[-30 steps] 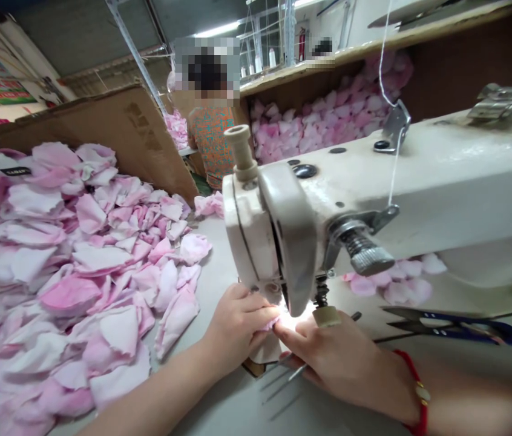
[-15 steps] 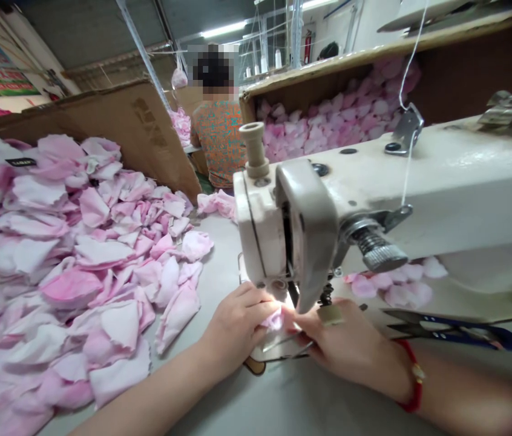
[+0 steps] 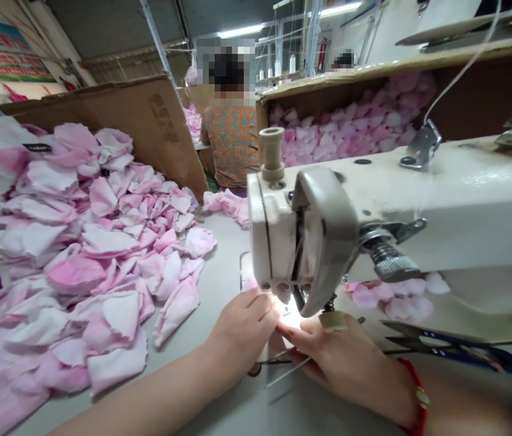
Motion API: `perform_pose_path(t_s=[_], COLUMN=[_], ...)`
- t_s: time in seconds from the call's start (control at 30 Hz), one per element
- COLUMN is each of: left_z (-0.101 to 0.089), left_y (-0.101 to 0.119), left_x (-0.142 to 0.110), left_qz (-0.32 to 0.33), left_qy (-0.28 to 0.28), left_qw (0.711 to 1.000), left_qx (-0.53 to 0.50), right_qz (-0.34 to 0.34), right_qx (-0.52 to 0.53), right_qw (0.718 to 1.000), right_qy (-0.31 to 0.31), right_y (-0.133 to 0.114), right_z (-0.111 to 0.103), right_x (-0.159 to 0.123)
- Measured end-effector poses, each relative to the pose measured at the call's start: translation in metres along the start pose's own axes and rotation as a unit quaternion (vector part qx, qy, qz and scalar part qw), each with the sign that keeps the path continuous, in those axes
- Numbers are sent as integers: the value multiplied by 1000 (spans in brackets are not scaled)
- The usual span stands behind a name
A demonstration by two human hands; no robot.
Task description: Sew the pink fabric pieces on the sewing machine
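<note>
My left hand point(image 3: 247, 327) lies beside the lit needle area of the white sewing machine point(image 3: 269, 230), its fingers together and pressed down on a pink fabric piece point(image 3: 250, 283). A bit of that piece shows beyond the knuckles; the rest is hidden. My right hand point(image 3: 344, 354) is closed just right of the needle area, its forefinger meeting the left fingertips. From beneath it sticks a thin two-pronged metal tool point(image 3: 287, 372), like tweezers. The needle and presser foot cannot be made out clearly in the glare.
A large heap of pink-white fabric pieces point(image 3: 78, 260) covers the table's left side before a cardboard panel point(image 3: 115, 115). Blue-handled thread snips point(image 3: 460, 348) lie at the right. Behind the machine stands a box of pink pieces point(image 3: 347, 130). A person in a patterned shirt point(image 3: 231, 145) sits ahead.
The pink piece between my hands has slipped mostly out of sight, with pink now showing beyond the left hand. The metal prongs show more below my right hand. The view has shifted slightly.
</note>
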State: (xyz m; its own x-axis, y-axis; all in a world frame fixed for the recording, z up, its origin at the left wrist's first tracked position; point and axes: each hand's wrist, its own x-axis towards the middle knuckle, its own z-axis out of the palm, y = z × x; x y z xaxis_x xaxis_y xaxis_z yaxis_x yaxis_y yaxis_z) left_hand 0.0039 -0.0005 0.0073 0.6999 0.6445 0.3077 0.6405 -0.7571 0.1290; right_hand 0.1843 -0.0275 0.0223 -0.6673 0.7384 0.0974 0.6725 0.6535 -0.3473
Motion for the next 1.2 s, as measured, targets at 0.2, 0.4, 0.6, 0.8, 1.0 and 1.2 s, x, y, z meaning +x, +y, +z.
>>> perform_pose_path(t_s=[0.2, 0.4, 0.6, 0.8, 1.0, 1.2], left_z=[-8, -24, -24, -29, -31, -27], left_y=[-2, -23, -38, -48, -45, -33], left_x=[0, 3, 10, 8, 10, 9], left_qz=[18, 201, 126, 204, 213, 210], left_qy=[25, 104, 98, 110, 107, 22], left_qw=[999, 970, 975, 966, 971, 977], left_qx=[42, 89, 152, 115, 31, 9], right_qz=[15, 10, 15, 29, 26, -25], right_qx=[-51, -72, -83, -53, -37, -35], right_qw=[999, 997, 996, 998, 999, 999], right_qy=[7, 37, 39, 29, -8, -25], right_y=[6, 6, 7, 6, -9, -13], right_z=[3, 4, 4, -1, -1, 4], right_x=[1, -1, -3, 3, 17, 11])
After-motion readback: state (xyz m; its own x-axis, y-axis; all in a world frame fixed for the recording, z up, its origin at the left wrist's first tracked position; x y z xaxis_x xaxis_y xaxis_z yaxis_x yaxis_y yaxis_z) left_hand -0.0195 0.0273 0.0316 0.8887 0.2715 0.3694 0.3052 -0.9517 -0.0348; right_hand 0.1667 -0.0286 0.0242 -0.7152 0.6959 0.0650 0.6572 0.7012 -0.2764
